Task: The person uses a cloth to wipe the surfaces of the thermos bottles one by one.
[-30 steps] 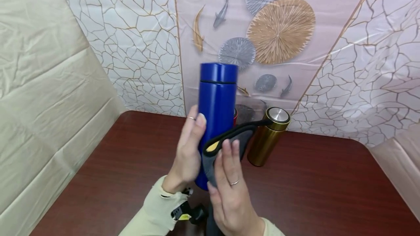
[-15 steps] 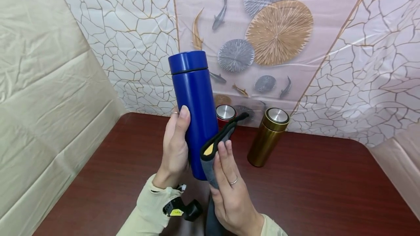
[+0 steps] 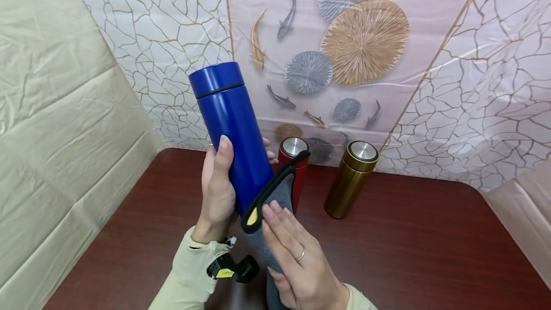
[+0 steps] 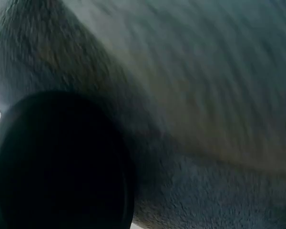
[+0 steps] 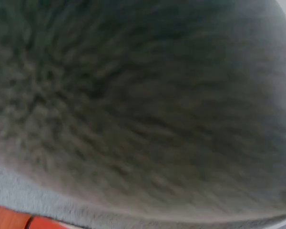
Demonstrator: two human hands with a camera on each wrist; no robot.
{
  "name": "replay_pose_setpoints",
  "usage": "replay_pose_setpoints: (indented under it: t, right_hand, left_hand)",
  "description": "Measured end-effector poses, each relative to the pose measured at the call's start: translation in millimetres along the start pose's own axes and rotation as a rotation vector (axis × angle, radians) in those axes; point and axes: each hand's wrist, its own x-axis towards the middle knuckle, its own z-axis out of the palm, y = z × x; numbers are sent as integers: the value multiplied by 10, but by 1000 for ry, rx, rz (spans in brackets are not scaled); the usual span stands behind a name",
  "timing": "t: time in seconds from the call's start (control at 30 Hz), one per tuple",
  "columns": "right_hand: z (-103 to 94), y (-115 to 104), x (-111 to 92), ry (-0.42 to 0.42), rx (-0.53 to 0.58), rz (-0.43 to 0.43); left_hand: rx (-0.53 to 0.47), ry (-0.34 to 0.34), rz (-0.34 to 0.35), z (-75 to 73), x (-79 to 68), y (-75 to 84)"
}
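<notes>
In the head view my left hand (image 3: 217, 190) grips a blue thermos flask (image 3: 234, 128) around its body, thumb in front and fingertips showing past its right side. The flask is held up, lid on, its top leaning left. A grey cloth (image 3: 262, 248) with black edging and a yellow patch covers its lower end. With fairly straight fingers my right hand (image 3: 301, 257) presses the cloth against the flask. The flask's base is hidden. Plush grey cloth (image 4: 219, 191) fills most of the left wrist view beside a dark rounded shape, and cloth (image 5: 143, 119) fills the right wrist view.
A red flask (image 3: 300, 176) stands behind the cloth, partly covered by it. To its right is a gold flask (image 3: 350, 181) with a silver lid top. Both are on the dark red-brown table (image 3: 409, 243). Patterned fabric (image 3: 357, 37) hangs behind the table.
The blue flask has moved left and tilted from upright to leaning left. The cloth and right hand have slid left and slightly down with its lower end, uncovering more of the red flask.
</notes>
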Motion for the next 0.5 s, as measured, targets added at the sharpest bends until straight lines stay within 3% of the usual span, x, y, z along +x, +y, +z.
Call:
replay_pose_setpoints:
  t: [0.23, 0.5]
  right_hand:
    - [16, 14, -27, -53, -94, 31]
    - [25, -2, -86, -104, -120, 92]
  left_hand:
    - [39, 56, 28, 15, 12, -12]
    - [38, 129, 4, 41, -19, 8]
